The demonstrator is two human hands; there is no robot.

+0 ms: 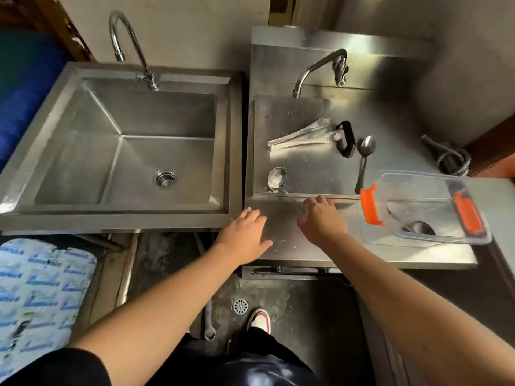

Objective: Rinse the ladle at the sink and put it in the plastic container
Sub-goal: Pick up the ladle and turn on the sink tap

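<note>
Ladle [277, 178] first: it is lying on the steel tabletop [390, 129] right of the sink [125, 146], soiled bowl facing up, handle running toward me. Going from big to small, I am seeing the sink sitting empty under its curved faucet [128, 43]. The clear plastic container [423, 207] with orange clips is resting on the tabletop's right front edge, holding another ladle. My right hand [320, 218] is closing around the ladle's handle end. My left hand [245, 232] is lying flat, fingers spread wide, holding nothing. Tongs [303, 135] and a spoon [365, 160] are lying behind.
</note>
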